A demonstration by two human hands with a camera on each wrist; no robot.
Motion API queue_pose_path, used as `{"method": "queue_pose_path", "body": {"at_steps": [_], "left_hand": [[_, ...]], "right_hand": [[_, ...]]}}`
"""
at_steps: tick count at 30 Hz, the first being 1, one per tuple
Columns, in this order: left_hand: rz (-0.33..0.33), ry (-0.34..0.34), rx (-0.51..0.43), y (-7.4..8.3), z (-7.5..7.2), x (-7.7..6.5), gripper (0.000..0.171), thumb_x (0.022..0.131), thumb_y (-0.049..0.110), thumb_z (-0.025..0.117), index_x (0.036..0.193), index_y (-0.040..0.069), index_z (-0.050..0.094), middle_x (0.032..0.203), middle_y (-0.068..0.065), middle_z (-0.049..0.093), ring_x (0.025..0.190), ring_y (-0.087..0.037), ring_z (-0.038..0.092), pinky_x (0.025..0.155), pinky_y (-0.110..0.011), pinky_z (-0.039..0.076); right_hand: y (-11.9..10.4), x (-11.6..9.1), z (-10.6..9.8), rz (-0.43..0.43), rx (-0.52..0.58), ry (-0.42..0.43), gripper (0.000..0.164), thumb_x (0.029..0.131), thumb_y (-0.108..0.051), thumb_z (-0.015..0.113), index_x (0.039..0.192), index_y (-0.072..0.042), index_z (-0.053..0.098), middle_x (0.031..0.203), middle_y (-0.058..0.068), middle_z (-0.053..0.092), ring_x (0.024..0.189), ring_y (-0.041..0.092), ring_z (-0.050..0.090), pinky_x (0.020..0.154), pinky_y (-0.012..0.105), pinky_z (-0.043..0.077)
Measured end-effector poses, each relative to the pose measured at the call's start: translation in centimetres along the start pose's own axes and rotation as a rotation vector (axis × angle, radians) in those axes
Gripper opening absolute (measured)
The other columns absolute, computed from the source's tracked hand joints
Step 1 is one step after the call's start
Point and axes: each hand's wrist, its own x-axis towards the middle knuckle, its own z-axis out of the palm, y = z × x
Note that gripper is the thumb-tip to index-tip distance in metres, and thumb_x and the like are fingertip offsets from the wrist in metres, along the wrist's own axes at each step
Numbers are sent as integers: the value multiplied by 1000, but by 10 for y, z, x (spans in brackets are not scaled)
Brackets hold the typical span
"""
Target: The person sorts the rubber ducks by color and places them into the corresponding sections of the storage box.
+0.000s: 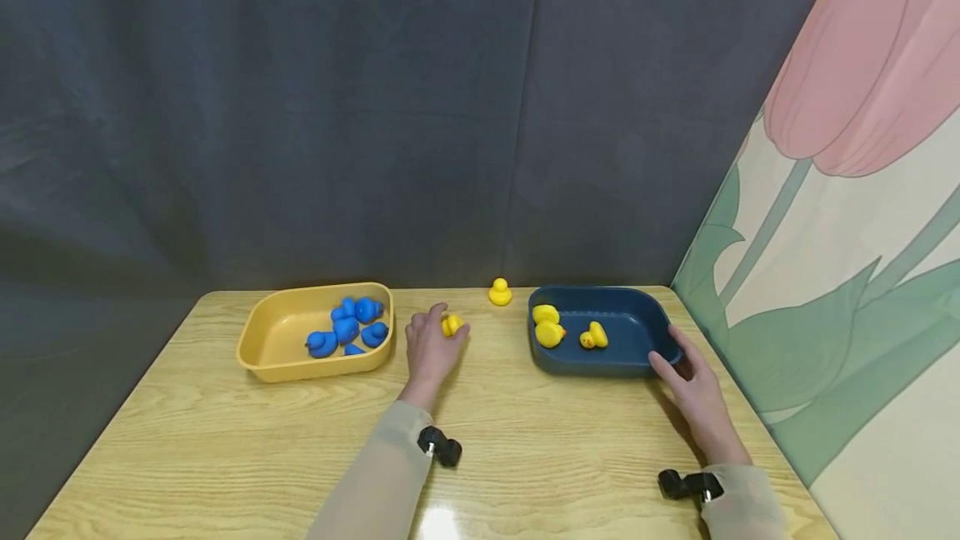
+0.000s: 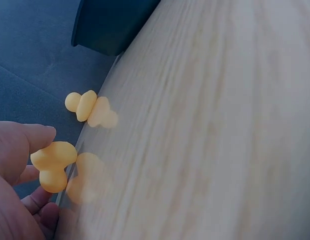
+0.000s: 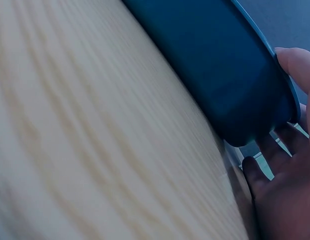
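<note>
In the head view my left hand has its thumb and fingers around a small yellow rubber duck at the middle of the table. The left wrist view shows this duck lying on its side, thumb at its upper edge and curled fingers beyond it. My right hand holds the right front corner of a dark blue bin, thumb at the rim. Seen from the right wrist, the fingers lie against the end of the bin. Several yellow ducks lie in it.
A yellow bin with several blue ducks stands on the left. Another yellow duck is upright at the table's back edge, between the bins. Behind hangs a dark curtain; a flower-patterned wall borders the right side.
</note>
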Motion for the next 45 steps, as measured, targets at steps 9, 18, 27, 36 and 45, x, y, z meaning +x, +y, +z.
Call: {"method": "queue_pose_path", "body": {"at_steps": [9, 18, 27, 36, 45], "left_hand": [[-8, -33, 2, -1, -1, 3, 48, 102, 21, 81, 146, 9, 68, 137, -23, 59, 123, -43, 52, 99, -55, 50], [57, -54, 0, 0, -5, 1, 32, 102, 14, 80, 134, 13, 80, 130, -17, 73, 119, -43, 59, 96, -55, 51], [65, -42, -47, 3, -3, 0, 34, 100, 13, 84, 134, 14, 79, 127, -13, 77, 116, -40, 63, 98, -54, 51], [90, -23, -162, 23, -4, -1, 54, 96, 13, 88, 146, 9, 69, 125, -14, 78, 114, -38, 62, 93, -50, 51], [176, -23, -192, 50, -7, -11, 50, 95, 13, 90, 142, 6, 72, 126, -10, 78, 110, -36, 62, 89, -46, 52]], "right_hand": [[2, 3, 1, 39, 11, -29, 84, 114, -37, 66, 180, -22, 17, 184, 14, 9, 167, 42, 16, 99, -4, 28], [2, 2, 1, 44, -6, -24, 84, 114, -39, 66, 180, -22, 17, 184, 15, 10, 166, 43, 16, 98, -5, 26], [3, 2, 1, 51, -13, -20, 85, 113, -40, 66, 180, -23, 17, 184, 15, 9, 166, 44, 15, 99, -5, 25], [0, 1, 1, 41, 3, -19, 84, 113, -39, 66, 180, -22, 17, 184, 15, 9, 167, 44, 14, 100, -5, 25], [-2, 1, 1, 39, 11, -24, 84, 114, -39, 66, 180, -22, 17, 184, 13, 9, 167, 42, 13, 100, -5, 25]]}}
